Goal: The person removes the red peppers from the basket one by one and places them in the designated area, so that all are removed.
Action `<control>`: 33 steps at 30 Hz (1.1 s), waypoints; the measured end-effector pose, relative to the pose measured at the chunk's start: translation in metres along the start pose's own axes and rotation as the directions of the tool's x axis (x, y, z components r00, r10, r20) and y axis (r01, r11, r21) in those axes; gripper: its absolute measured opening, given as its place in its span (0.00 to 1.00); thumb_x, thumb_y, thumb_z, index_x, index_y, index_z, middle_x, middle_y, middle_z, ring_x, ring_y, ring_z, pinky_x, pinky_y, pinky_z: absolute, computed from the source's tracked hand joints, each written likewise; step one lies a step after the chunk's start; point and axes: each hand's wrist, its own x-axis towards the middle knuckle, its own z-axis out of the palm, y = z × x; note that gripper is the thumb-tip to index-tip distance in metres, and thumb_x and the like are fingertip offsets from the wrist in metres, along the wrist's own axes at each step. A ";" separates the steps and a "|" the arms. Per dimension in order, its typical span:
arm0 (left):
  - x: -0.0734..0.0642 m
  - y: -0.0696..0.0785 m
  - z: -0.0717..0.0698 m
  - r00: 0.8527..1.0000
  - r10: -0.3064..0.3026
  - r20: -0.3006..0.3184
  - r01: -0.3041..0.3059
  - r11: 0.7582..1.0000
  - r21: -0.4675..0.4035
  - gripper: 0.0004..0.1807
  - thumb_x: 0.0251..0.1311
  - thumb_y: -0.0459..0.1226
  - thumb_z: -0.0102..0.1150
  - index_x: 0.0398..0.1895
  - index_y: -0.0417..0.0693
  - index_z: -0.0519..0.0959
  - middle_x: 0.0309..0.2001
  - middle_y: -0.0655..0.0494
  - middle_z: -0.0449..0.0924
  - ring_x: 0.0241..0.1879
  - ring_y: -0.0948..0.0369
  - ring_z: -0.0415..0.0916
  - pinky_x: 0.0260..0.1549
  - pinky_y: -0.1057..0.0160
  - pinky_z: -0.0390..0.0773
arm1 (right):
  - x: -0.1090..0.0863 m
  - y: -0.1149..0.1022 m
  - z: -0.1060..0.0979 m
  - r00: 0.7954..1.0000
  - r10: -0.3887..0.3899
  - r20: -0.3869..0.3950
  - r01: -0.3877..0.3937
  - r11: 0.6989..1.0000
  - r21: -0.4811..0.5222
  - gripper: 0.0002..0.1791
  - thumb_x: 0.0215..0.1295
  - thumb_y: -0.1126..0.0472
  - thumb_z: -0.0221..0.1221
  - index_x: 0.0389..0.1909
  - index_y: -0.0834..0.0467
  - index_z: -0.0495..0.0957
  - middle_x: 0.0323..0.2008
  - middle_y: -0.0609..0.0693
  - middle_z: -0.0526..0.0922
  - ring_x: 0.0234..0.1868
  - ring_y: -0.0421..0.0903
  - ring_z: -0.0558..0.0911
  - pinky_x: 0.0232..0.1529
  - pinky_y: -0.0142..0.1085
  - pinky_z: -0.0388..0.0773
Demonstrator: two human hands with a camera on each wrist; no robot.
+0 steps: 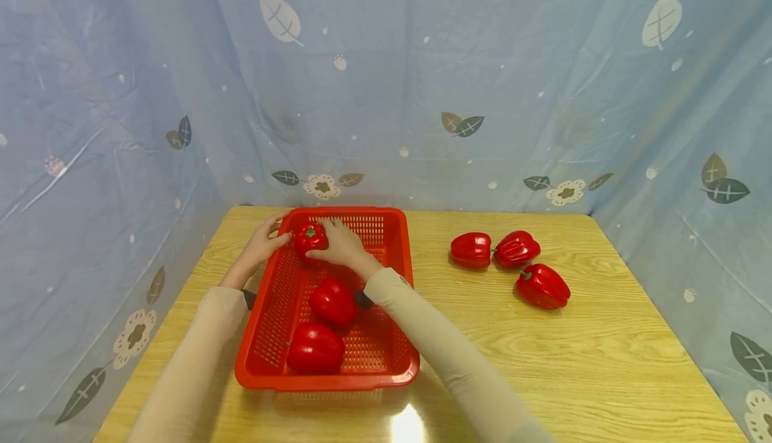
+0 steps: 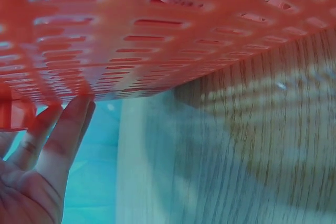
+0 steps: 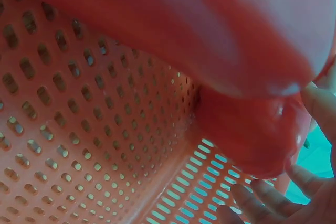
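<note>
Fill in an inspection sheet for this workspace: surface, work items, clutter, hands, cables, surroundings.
Surface: pale, glossy wood-grain table.
Work items: rectangular red perforated plastic basket containing three glossy red bell peppers; three matching peppers lie on the table, right of the basket.
Clutter: nothing seen.
Hands: bare left hand touches the basket's left side; bare right hand holds the farthest pepper in the basket.
Cables: nothing seen.
Surroundings: light-blue fabric curtain printed with leaves and flowers, behind and at both sides.

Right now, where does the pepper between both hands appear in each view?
Head: the pepper, left of centre, in the far-left corner of the red basket.
Left wrist: cannot be made out.
Right wrist: right of centre, beyond a nearer pepper.
Shared landmark: that slotted basket, in all three.
</note>
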 end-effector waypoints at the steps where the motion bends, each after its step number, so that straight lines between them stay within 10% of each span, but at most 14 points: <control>1: 0.000 0.000 0.000 1.000 0.001 0.006 -0.001 1.000 -0.001 0.32 0.65 0.32 0.48 0.71 0.41 0.51 0.62 0.30 0.60 0.59 0.39 0.62 0.43 0.50 0.78 | 0.000 0.000 0.000 1.000 0.001 0.001 -0.001 1.000 -0.005 0.43 0.54 0.42 0.62 0.68 0.53 0.57 0.64 0.54 0.65 0.62 0.50 0.68 0.58 0.46 0.69; 9: -0.011 0.026 0.004 0.999 0.031 0.023 -0.032 0.999 0.023 0.31 0.65 0.29 0.47 0.69 0.32 0.50 0.59 0.25 0.61 0.57 0.36 0.63 0.40 0.52 0.79 | 0.003 0.001 0.003 1.000 0.017 -0.006 -0.017 0.999 -0.029 0.41 0.56 0.44 0.62 0.67 0.54 0.58 0.64 0.54 0.66 0.61 0.50 0.69 0.58 0.45 0.69; 20: 0.001 -0.002 0.000 0.999 0.051 0.004 -0.051 0.998 0.043 0.32 0.65 0.33 0.49 0.71 0.41 0.52 0.60 0.30 0.63 0.58 0.40 0.64 0.39 0.59 0.78 | 0.003 0.005 0.000 0.999 0.028 -0.022 -0.029 0.998 -0.049 0.39 0.55 0.44 0.62 0.66 0.54 0.62 0.61 0.53 0.69 0.60 0.49 0.70 0.57 0.45 0.70; 33: -0.003 0.010 0.003 1.000 0.023 0.015 -0.024 0.999 0.048 0.32 0.64 0.32 0.49 0.70 0.38 0.52 0.60 0.29 0.62 0.59 0.38 0.61 0.46 0.46 0.74 | -0.009 0.012 -0.018 1.000 0.004 -0.029 -0.003 1.000 0.025 0.39 0.54 0.44 0.64 0.65 0.54 0.63 0.56 0.52 0.71 0.53 0.47 0.73 0.55 0.42 0.72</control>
